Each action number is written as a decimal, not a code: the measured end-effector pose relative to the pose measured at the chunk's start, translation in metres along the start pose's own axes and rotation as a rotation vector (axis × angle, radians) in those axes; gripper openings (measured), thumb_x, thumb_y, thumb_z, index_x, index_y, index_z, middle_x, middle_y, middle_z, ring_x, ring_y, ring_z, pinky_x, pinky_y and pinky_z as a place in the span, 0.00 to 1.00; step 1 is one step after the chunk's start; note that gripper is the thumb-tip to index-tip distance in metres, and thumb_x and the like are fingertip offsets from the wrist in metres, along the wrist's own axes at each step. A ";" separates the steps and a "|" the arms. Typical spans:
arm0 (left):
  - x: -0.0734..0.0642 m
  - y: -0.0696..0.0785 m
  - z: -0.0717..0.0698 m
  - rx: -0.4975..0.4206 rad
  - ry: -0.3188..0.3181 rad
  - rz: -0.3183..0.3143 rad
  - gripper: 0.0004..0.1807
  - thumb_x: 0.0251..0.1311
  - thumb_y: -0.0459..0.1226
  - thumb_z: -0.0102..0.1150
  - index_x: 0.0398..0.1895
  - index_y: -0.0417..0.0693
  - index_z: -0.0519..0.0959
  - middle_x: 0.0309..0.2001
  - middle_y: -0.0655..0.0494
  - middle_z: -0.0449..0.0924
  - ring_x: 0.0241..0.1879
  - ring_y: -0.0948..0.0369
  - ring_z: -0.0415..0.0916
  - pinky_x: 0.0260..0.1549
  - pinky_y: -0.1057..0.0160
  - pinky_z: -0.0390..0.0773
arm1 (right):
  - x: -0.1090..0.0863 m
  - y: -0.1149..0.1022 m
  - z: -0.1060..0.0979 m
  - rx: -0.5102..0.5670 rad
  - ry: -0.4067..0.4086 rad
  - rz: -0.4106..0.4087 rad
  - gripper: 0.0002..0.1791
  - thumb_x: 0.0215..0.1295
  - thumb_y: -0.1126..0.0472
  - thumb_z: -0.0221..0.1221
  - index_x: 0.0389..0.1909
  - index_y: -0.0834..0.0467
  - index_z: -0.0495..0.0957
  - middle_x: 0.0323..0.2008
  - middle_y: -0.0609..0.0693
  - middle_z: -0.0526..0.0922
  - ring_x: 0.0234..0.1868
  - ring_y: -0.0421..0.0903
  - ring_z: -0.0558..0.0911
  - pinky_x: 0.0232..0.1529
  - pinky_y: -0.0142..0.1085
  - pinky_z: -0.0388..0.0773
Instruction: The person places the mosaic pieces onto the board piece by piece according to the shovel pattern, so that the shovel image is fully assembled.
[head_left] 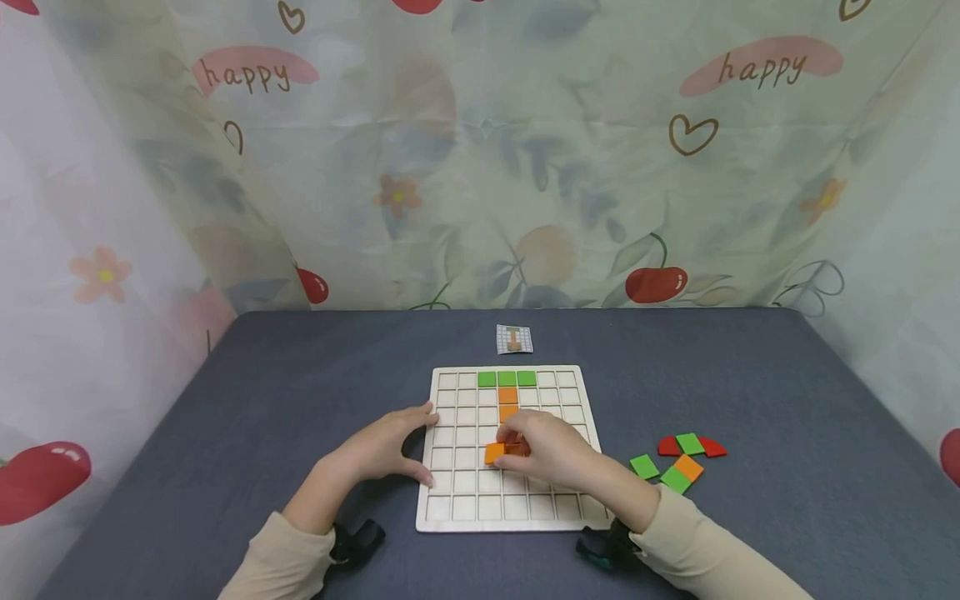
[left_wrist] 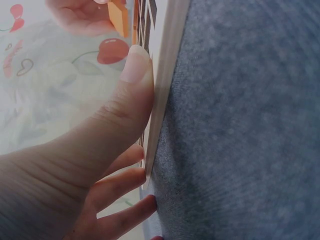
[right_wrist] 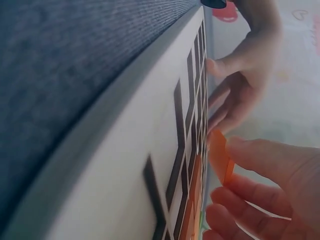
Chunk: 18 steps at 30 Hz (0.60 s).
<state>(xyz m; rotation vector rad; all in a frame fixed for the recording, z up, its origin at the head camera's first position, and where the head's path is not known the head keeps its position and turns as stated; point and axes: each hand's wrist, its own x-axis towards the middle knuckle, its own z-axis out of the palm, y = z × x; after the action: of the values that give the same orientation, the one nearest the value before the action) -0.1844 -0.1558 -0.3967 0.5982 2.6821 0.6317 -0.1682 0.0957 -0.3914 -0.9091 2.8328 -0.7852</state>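
A white grid board (head_left: pixel 457 507) lies on the dark table. Across its top row run several green tiles (head_left: pixel 507 378), and a column of orange tiles (head_left: pixel 507 396) drops from the middle one. My right hand (head_left: pixel 553 450) pinches an orange square tile (head_left: pixel 494 452) between thumb and fingers, over the column's lower part; in the right wrist view the tile (right_wrist: pixel 220 157) is tilted up from the board. Part of the column is hidden under the hand. My left hand (head_left: pixel 378 446) rests at the board's left edge, thumb and fingers spread along it.
Right of the board lie loose green tiles (head_left: pixel 643 467), an orange tile (head_left: pixel 688 467) and red curved pieces (head_left: pixel 713 447). A small pattern card (head_left: pixel 514 339) lies behind the board. Printed curtains (head_left: pixel 480 167) hang behind the table.
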 end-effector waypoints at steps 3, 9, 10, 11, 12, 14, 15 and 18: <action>-0.002 0.000 0.000 0.000 0.004 0.007 0.48 0.37 0.49 0.74 0.65 0.41 0.66 0.71 0.44 0.57 0.70 0.47 0.56 0.66 0.47 0.60 | 0.003 -0.002 0.003 -0.038 0.002 0.004 0.10 0.53 0.54 0.67 0.33 0.55 0.80 0.30 0.45 0.80 0.31 0.39 0.74 0.34 0.30 0.72; -0.003 0.001 -0.001 -0.017 0.005 0.010 0.49 0.38 0.49 0.74 0.65 0.40 0.66 0.71 0.43 0.56 0.70 0.46 0.56 0.66 0.47 0.60 | 0.007 -0.004 0.006 -0.081 -0.007 0.021 0.11 0.53 0.55 0.67 0.33 0.56 0.80 0.32 0.46 0.78 0.33 0.40 0.73 0.37 0.34 0.73; -0.002 0.001 -0.001 -0.022 0.004 0.007 0.49 0.38 0.49 0.74 0.65 0.40 0.66 0.71 0.43 0.56 0.70 0.47 0.56 0.66 0.47 0.59 | 0.008 -0.005 0.006 -0.083 -0.010 0.025 0.11 0.53 0.55 0.67 0.33 0.56 0.80 0.32 0.46 0.78 0.32 0.39 0.72 0.36 0.34 0.72; -0.002 0.001 -0.001 -0.022 0.004 0.007 0.49 0.38 0.49 0.74 0.65 0.40 0.66 0.71 0.43 0.56 0.70 0.46 0.56 0.66 0.47 0.60 | 0.008 -0.005 0.006 -0.086 -0.013 0.028 0.11 0.52 0.55 0.67 0.33 0.56 0.80 0.32 0.46 0.77 0.32 0.39 0.72 0.35 0.33 0.71; -0.002 0.001 -0.001 -0.024 0.003 0.006 0.49 0.37 0.49 0.74 0.65 0.40 0.66 0.71 0.43 0.56 0.70 0.46 0.55 0.66 0.47 0.59 | 0.008 -0.005 0.007 -0.086 -0.015 0.033 0.11 0.52 0.55 0.67 0.33 0.56 0.80 0.31 0.46 0.77 0.31 0.39 0.71 0.34 0.32 0.70; -0.002 0.000 -0.001 -0.023 0.004 0.007 0.49 0.37 0.49 0.74 0.65 0.40 0.66 0.71 0.43 0.56 0.70 0.46 0.56 0.66 0.47 0.60 | 0.009 -0.006 0.007 -0.088 -0.018 0.039 0.11 0.52 0.55 0.67 0.33 0.56 0.80 0.31 0.46 0.76 0.30 0.39 0.70 0.32 0.31 0.68; -0.002 0.000 -0.001 -0.024 0.004 0.008 0.49 0.37 0.49 0.74 0.65 0.40 0.66 0.71 0.43 0.56 0.70 0.46 0.56 0.66 0.47 0.60 | 0.009 -0.006 0.008 -0.089 -0.019 0.039 0.11 0.52 0.55 0.67 0.33 0.56 0.80 0.30 0.46 0.76 0.30 0.39 0.69 0.31 0.31 0.67; -0.001 0.000 0.000 -0.022 0.002 0.009 0.49 0.37 0.49 0.74 0.65 0.40 0.66 0.71 0.44 0.56 0.70 0.46 0.55 0.66 0.47 0.60 | 0.009 -0.006 0.008 -0.088 -0.017 0.040 0.11 0.51 0.55 0.68 0.33 0.56 0.80 0.29 0.46 0.75 0.29 0.39 0.69 0.30 0.30 0.66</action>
<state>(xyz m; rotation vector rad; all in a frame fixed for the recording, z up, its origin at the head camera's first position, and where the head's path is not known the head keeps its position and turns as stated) -0.1837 -0.1568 -0.3965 0.6047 2.6726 0.6635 -0.1711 0.0826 -0.3946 -0.8620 2.8814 -0.6493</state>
